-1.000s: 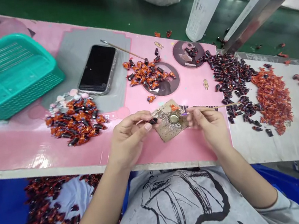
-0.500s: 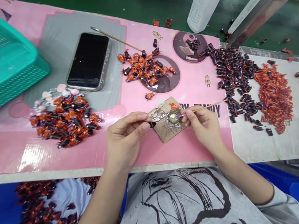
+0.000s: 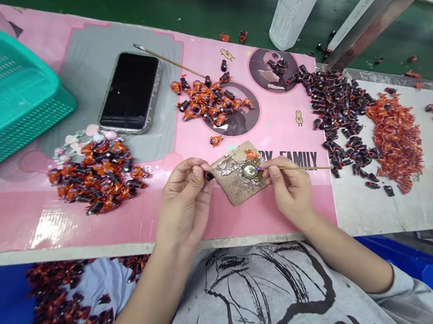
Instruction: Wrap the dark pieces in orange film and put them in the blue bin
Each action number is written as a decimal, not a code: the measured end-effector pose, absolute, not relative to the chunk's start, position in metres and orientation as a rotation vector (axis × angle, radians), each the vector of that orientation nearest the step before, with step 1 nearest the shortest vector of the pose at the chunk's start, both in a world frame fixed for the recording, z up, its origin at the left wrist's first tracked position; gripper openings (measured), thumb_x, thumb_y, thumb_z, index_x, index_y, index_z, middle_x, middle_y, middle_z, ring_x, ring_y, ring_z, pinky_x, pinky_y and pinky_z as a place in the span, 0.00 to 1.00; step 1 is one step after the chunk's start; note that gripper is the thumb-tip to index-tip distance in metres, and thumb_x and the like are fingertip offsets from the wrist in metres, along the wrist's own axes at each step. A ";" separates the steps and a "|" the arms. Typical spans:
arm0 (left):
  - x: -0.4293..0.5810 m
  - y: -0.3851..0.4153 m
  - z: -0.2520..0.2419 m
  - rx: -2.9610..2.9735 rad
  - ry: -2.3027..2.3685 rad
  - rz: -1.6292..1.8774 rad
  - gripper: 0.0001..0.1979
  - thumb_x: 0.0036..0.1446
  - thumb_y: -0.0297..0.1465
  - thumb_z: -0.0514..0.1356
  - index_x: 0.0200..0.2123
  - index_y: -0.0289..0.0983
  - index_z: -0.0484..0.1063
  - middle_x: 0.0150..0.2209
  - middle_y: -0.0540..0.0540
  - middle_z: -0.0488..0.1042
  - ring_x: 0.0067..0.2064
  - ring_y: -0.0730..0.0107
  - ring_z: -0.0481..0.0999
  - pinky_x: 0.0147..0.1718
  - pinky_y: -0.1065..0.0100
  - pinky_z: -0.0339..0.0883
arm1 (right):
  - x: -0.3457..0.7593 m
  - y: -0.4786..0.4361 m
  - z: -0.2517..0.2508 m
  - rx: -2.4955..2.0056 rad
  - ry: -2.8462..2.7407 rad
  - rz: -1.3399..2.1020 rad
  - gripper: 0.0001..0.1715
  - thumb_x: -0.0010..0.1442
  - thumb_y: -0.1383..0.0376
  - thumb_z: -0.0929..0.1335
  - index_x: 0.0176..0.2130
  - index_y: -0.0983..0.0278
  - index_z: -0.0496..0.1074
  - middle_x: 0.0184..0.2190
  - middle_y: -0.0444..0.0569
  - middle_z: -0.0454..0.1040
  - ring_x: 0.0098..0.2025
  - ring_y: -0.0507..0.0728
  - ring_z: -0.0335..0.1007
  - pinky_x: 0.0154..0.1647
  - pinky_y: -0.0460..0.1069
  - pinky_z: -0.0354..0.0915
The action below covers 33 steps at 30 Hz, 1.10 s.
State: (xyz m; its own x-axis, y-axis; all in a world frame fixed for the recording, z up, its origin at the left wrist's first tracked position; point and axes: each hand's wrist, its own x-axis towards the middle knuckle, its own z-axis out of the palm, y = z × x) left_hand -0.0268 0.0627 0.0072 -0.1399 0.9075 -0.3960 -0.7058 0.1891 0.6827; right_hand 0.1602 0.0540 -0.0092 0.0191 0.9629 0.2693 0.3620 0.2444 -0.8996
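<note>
My left hand (image 3: 185, 201) pinches a small black plastic piece (image 3: 209, 175) between thumb and fingertips, at the left edge of a brown card (image 3: 239, 194). In my right hand (image 3: 291, 185) is a thin wooden stick (image 3: 303, 168) with a purple tip. That tip touches or hovers over a glossy puddle (image 3: 249, 170) on the card; I cannot tell which. A small orange piece (image 3: 251, 153) lies at the card's top edge. Beyond the card is a pile of joined orange-and-black pieces (image 3: 205, 97), with a single one (image 3: 216, 141) nearer to me.
Left are another joined-piece pile (image 3: 97, 177), a phone (image 3: 131, 90), a bead bracelet (image 3: 74, 142) and a green basket (image 3: 67, 101). Black pieces (image 3: 335, 102) and orange pieces (image 3: 397, 141) are heaped right. Behind stand a white bottle (image 3: 292, 9) and metal post (image 3: 381, 4). A brush (image 3: 168, 58) lies behind.
My left hand has drawn slightly left and turned, bringing the black piece off the card's edge. The stick's far end has dipped, while its purple tip stays by the puddle.
</note>
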 end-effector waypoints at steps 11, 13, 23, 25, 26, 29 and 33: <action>-0.019 0.059 0.020 0.102 0.891 1.172 0.11 0.44 0.26 0.77 0.29 0.34 0.79 0.26 0.51 0.76 0.25 0.80 0.76 0.17 0.85 0.65 | 0.159 0.054 -0.008 -1.297 -1.604 0.656 0.15 0.71 0.64 0.62 0.38 0.63 0.76 0.30 0.49 0.78 0.30 0.54 0.75 0.29 0.49 0.71; -0.018 0.059 0.019 0.087 0.932 1.178 0.14 0.39 0.28 0.79 0.30 0.33 0.81 0.29 0.48 0.80 0.27 0.78 0.78 0.22 0.84 0.70 | 0.159 0.054 -0.006 -1.278 -1.632 0.605 0.14 0.70 0.66 0.62 0.38 0.63 0.76 0.29 0.49 0.78 0.31 0.54 0.75 0.30 0.49 0.72; -0.012 0.062 0.024 0.124 0.953 1.196 0.23 0.26 0.32 0.82 0.32 0.39 0.85 0.28 0.49 0.82 0.29 0.74 0.82 0.28 0.80 0.76 | 0.160 0.055 0.001 -1.069 -1.776 0.302 0.14 0.65 0.75 0.63 0.43 0.61 0.75 0.32 0.48 0.80 0.33 0.55 0.78 0.33 0.48 0.76; -0.012 0.062 0.025 0.174 0.941 1.187 0.20 0.29 0.32 0.82 0.30 0.37 0.85 0.28 0.48 0.83 0.30 0.73 0.82 0.30 0.79 0.76 | 0.160 0.054 0.000 -1.061 -1.798 0.297 0.15 0.65 0.75 0.64 0.43 0.61 0.76 0.33 0.49 0.80 0.33 0.55 0.79 0.34 0.49 0.76; -0.012 0.061 0.026 0.201 0.939 1.185 0.18 0.30 0.32 0.82 0.29 0.37 0.84 0.28 0.47 0.83 0.30 0.72 0.82 0.31 0.78 0.77 | 0.160 0.053 -0.001 -1.063 -1.806 0.300 0.15 0.65 0.75 0.64 0.44 0.61 0.76 0.33 0.49 0.80 0.34 0.56 0.79 0.34 0.49 0.76; -0.011 0.059 0.026 0.285 0.962 1.191 0.17 0.31 0.33 0.81 0.28 0.37 0.84 0.29 0.46 0.83 0.30 0.71 0.82 0.32 0.75 0.77 | 0.160 0.050 -0.004 -1.073 -1.826 0.327 0.14 0.65 0.73 0.64 0.43 0.61 0.76 0.33 0.49 0.81 0.35 0.56 0.79 0.35 0.50 0.76; -0.009 0.054 0.023 0.413 1.041 1.233 0.16 0.33 0.34 0.80 0.28 0.38 0.85 0.30 0.45 0.84 0.31 0.70 0.82 0.33 0.72 0.77 | 0.160 0.049 -0.002 -1.132 -1.798 0.397 0.13 0.68 0.71 0.63 0.43 0.61 0.76 0.34 0.50 0.81 0.35 0.55 0.78 0.36 0.50 0.76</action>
State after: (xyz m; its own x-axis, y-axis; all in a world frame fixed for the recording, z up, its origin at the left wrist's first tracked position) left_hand -0.0088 0.0538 0.0230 -0.0270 0.9066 -0.4211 -0.5673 0.3329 0.7532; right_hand 0.1602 0.0489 -0.0023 -0.1301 0.8310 0.5408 0.5260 0.5202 -0.6728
